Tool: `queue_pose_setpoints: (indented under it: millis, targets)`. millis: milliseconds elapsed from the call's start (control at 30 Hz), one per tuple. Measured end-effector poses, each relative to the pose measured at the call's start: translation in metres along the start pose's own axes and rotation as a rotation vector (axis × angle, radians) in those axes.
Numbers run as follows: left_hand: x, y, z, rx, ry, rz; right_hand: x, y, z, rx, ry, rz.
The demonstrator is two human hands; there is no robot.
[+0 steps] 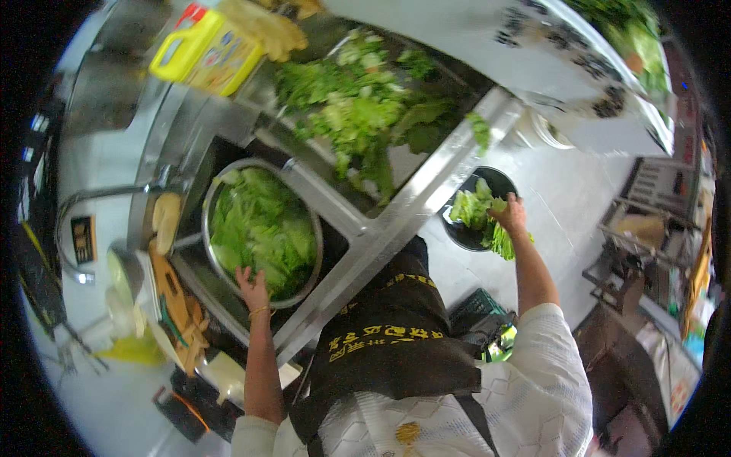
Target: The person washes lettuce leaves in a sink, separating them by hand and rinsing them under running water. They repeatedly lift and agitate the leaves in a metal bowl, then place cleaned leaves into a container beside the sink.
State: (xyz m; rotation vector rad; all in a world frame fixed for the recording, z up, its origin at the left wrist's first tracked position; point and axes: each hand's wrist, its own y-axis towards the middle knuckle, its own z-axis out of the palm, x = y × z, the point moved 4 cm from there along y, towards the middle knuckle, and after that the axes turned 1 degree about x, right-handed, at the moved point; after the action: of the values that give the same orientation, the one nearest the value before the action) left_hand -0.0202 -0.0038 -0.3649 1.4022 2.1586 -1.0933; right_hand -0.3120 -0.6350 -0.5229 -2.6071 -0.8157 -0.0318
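My left hand [253, 290] rests with its fingers apart at the near rim of a large round metal basin [207, 220], which sits in the sink and is full of green lettuce leaves [257, 228]. Out to the right, my right hand [510, 216] grips some lettuce leaves [502, 239] at the side of a dark round bin [477, 247] on the floor. More leaves [471, 207] lie in that bin. Loose greens [362, 108] are heaped in the far sink compartment.
The sink's metal edge [394, 220] runs diagonally before me. A yellow jug [208, 51] and rubber gloves [274, 31] are at the far left. The faucet [108, 191] arches on the left, beside wooden boards [171, 297]. A green crate [478, 305] stands on the floor at right.
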Motion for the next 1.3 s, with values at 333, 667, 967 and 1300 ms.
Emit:
queue_pose_setpoints:
  millis: [333, 667, 967, 1300]
  targets:
    - [-0.035, 0.011, 0.033, -0.021, 0.019, 0.352, 0.255, -0.092, -0.252, -0.365, 0.487, -0.559]
    - [-0.027, 0.022, 0.052, 0.140, 0.794, 0.325, 0.571, -0.164, -0.056, 0.037, 0.256, -1.158]
    - [-0.029, 0.036, 0.000, 0.208, 0.213, 0.232, 0.608, -0.125, 0.032, 0.472, 0.375, -0.661]
    - [-0.008, 0.091, 0.028, -0.067, -0.560, 0.002, 0.592, -0.199, -0.011, 0.645, 0.434, -0.898]
